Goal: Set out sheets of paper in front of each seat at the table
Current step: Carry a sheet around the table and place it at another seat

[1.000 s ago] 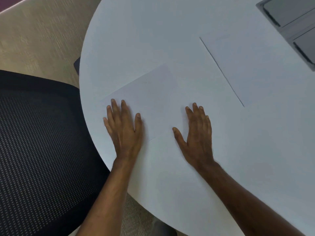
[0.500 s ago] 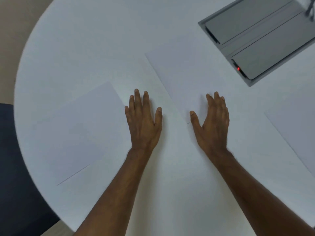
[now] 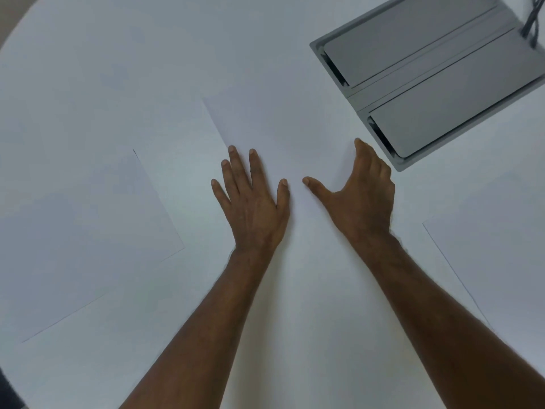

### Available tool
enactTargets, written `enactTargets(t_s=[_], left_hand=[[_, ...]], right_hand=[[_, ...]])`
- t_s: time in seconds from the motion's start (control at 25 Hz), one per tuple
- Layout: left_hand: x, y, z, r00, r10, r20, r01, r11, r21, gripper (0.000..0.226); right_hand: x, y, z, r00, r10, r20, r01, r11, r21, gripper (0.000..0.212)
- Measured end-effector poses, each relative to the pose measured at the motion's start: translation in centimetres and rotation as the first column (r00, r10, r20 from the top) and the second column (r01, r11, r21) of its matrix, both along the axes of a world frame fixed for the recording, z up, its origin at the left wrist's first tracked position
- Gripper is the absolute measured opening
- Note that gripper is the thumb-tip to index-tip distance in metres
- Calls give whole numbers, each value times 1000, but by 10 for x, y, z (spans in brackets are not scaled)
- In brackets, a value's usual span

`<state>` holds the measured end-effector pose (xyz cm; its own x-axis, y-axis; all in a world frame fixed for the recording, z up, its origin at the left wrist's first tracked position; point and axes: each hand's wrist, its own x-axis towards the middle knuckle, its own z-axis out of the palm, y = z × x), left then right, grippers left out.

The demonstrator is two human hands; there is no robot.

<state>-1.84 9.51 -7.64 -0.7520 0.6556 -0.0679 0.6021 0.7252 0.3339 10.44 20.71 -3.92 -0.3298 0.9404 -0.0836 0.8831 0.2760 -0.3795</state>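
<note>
We look down over two bare forearms reaching up from the bottom of the frame across a white round table (image 3: 295,335). At centre the left hand (image 3: 253,202) lies palm down, fingers spread and flat. It grips nothing; its fingertips (image 3: 232,149) rest at the near left edge of the middle sheet (image 3: 283,128), though white paper on white table makes that edge hard for us to trace. Just to the right, the right hand (image 3: 362,196) is also open, thumb stretched out to the left toward the left hand's thumb with a small gap between them, fingers curved and bent over the near right part of the same sheet. We cannot tell whether those fingers pinch the paper's edge or only press on it.

In the left half of the frame a second sheet, the left sheet (image 3: 88,231), lies flat and turned at an angle, well apart from the left hand. At the right edge the right sheet (image 3: 495,246) lies flat too, partly cut off by the frame, clear of the right forearm.

Farther off, in the upper right, we see a grey cable box (image 3: 427,72) sunk into the tabletop, its two lids down, its near corner just beside the right hand's knuckles. A grey cable (image 3: 530,22) runs up from its far corner.
</note>
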Motion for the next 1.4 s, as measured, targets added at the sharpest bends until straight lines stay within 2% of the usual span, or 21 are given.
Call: enactTargets(t_s=[0.16,0.36,0.52,0.64,0.76,0.84,0.92,0.96,1.12,1.2,1.28,1.32,1.4], left_hand=[[3,3,-4,997,-12,-77,8,998,-59,73],[4,4,-6,994,-13,-105,7,998,-64,72],[5,4,-5,995,-25,-94,21,999,-41,70],[3,2,-1,1000,-1,-14,2,997,82,67],[-1,-6,4,981,6,194,-75,932,354,65],[-2,-11,13,910,9,414,-228,846,482,64],[-3,-15,31,772,42,634,-440,756,486,63],[-3,-18,41,714,70,696,-515,727,455,61],[-5,-45,68,565,230,793,-708,628,322,55],[-7,-68,78,423,240,874,-790,570,226,55],[-4,-93,89,300,224,927,-815,566,127,51],[-1,-106,96,269,209,940,-815,570,106,45],[6,-136,115,268,172,948,-789,603,114,28]], right_hand=[[-3,10,2,1000,4,18,-4,1000,-15,106],[-5,25,3,982,-104,-158,74,980,-183,90],[-3,30,7,944,-164,-285,86,960,-266,59],[3,31,14,920,-194,-340,91,950,-297,36],[11,27,18,909,-195,-368,91,956,-280,27],[17,20,22,890,-217,-401,90,946,-311,25],[23,10,28,858,-284,-429,116,919,-377,24],[28,4,32,839,-321,-439,131,902,-411,22],[48,-35,54,769,-403,-496,137,862,-487,18],[59,-60,67,762,-410,-501,127,854,-505,22],[69,-88,79,748,-428,-507,116,837,-536,18],[73,-103,87,736,-441,-514,109,826,-553,17],[80,-134,103,727,-450,-519,86,810,-581,17]])
